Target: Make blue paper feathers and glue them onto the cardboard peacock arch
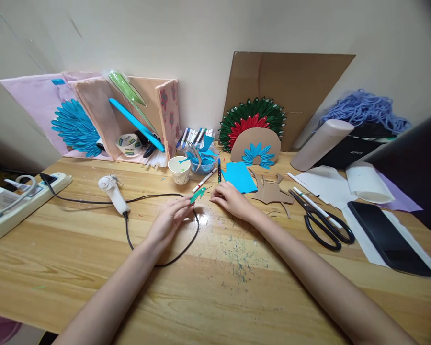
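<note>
Between the fingertips of my left hand [170, 218] is a small green cut piece [198, 194], thin and pointed. My right hand [232, 200] is just to the right, its fingertips pressed together low over the table. What they hold, if anything, is too small to make out. Behind the hands lie a white marker [204, 179] and a dark pen [219, 171]. A blue sheet [240, 177] and brown cardboard scraps [273, 191] are beyond my right hand. Dark green bits [242, 258] are scattered on the wood in front of it.
A white glue gun [114, 194] lies left, its black cord looping under my left hand. Behind stand a paper cup [180, 176] and a bowl of blue pieces [203, 165]. To the right lie black-handled scissors [323, 225] and a phone [390, 237]. A power strip [28, 211] is far left.
</note>
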A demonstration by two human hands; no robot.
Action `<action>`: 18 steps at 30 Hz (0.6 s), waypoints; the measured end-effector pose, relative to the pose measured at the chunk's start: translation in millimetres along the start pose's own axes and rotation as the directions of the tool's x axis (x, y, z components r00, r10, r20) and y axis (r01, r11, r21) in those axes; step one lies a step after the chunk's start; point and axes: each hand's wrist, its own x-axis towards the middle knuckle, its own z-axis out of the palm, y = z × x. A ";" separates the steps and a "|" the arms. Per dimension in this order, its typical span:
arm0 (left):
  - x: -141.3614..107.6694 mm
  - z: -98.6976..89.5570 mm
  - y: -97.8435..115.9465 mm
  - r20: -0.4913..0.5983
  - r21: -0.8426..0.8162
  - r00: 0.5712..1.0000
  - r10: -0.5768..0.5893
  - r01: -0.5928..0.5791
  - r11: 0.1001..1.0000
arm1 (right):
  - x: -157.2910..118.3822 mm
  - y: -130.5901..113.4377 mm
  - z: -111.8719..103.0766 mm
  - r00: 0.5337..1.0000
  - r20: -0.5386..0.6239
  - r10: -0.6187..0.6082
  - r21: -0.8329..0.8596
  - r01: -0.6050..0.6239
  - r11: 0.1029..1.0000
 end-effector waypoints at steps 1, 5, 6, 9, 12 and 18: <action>-0.4 0.4 0.2 0.028 0.002 0.999 -0.029 0.029 1.000 | 0.1 0.5 1.4 1.000 -0.001 0.012 -0.004 -0.012 1.000; -0.2 1.2 -2.2 0.055 0.011 0.995 -0.089 0.088 0.996 | 0.3 1.9 0.2 0.997 -0.009 0.081 0.071 -0.080 0.994; 0.1 1.4 -3.0 0.038 -0.002 0.996 -0.086 0.086 0.996 | 0.8 2.0 -2.8 0.994 -0.006 0.113 0.131 -0.111 0.985; 0.7 2.9 -4.3 -0.006 -0.025 0.997 -0.080 0.080 0.996 | 2.4 -0.1 -18.4 0.974 0.029 0.224 0.377 -0.218 0.900; 0.4 4.5 -4.0 -0.023 0.015 0.997 -0.077 0.077 0.997 | 2.1 -7.0 -38.0 0.959 0.090 0.267 0.579 -0.269 0.770; -0.4 2.8 -5.7 0.032 0.199 0.999 0.032 -0.038 0.979 | -4.0 -20.8 -61.1 0.960 0.133 0.247 0.718 -0.265 0.644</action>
